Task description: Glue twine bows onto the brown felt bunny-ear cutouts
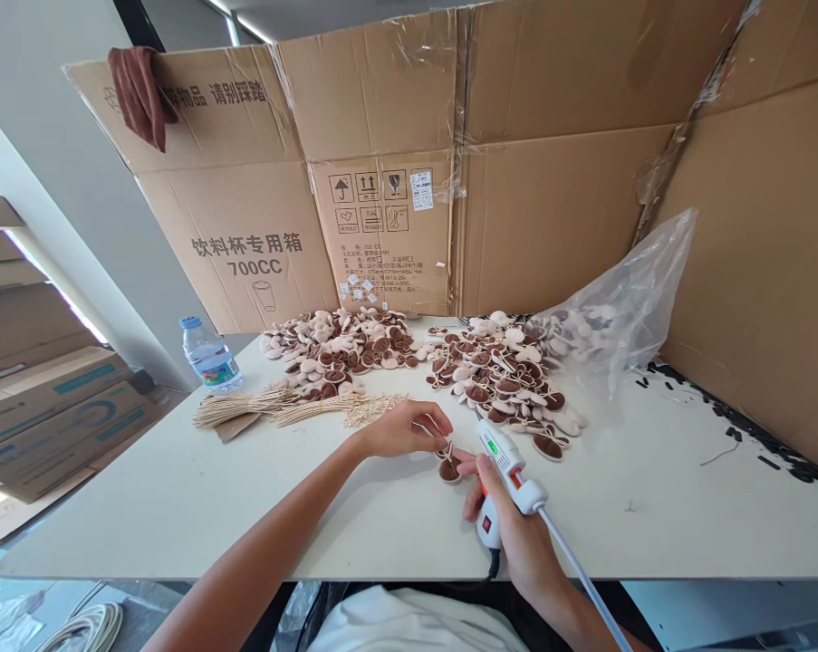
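My left hand [403, 429] has its fingertips closed at the top of a small brown-and-cream fabric piece [450, 466] with a cord bow. My right hand [517, 534] grips a white glue gun [507, 462] with a clear glue stick [582, 580] sticking out of its back. Fingers of that same hand reach toward the fabric piece from the right; whether they touch it I cannot tell. Behind both hands lie a right pile [494, 367] and a left pile [347, 349] of similar brown and cream pieces.
Bundled cords [245, 407] lie at left beside a water bottle [210, 355]. A clear plastic bag [643, 281] of pieces stands at the right pile. Cardboard walls [551, 217] enclose the back and right of the white table [245, 516]. Small black strips [727, 417] lie along the right edge.
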The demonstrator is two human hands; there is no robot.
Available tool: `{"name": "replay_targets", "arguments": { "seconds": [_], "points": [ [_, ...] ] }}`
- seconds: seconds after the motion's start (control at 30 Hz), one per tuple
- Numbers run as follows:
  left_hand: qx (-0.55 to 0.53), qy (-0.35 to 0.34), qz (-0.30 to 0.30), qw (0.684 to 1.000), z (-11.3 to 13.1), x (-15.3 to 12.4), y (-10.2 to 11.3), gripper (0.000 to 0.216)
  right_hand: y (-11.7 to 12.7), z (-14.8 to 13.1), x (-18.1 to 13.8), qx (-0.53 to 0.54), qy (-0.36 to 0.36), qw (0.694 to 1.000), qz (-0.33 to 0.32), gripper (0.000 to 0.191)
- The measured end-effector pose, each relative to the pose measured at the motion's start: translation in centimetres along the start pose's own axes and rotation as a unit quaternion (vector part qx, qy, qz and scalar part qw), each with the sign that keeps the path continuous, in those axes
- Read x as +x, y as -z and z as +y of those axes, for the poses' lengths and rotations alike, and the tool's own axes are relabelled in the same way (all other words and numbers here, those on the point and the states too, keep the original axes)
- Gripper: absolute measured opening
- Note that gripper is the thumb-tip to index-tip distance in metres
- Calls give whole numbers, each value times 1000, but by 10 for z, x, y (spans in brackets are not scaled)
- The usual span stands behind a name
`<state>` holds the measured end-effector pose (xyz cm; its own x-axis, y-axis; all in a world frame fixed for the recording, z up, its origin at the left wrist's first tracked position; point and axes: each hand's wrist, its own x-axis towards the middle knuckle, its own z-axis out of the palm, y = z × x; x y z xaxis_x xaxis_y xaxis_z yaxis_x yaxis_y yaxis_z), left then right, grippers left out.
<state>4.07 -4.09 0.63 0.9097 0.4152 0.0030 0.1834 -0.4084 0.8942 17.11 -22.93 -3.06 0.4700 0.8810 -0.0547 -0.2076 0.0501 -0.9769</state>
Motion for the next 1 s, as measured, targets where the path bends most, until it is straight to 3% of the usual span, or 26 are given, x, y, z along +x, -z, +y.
{"name": "replay_targets", "arguments": {
  "seconds": [0.37, 0.6, 1.0],
  "points": [
    [2, -21, -15, 1000, -1, 0, 0, 25, -4, -3, 0, 43, -6, 999, 5, 46],
    [-8, -14, -20, 1000, -5, 0, 2, 25, -5, -9, -4, -18, -45, 997, 58, 55],
    [-24, 5, -30, 999, -4, 1, 1, 33, 6, 5, 2, -27, -62, 998, -1, 63]
  ]
}}
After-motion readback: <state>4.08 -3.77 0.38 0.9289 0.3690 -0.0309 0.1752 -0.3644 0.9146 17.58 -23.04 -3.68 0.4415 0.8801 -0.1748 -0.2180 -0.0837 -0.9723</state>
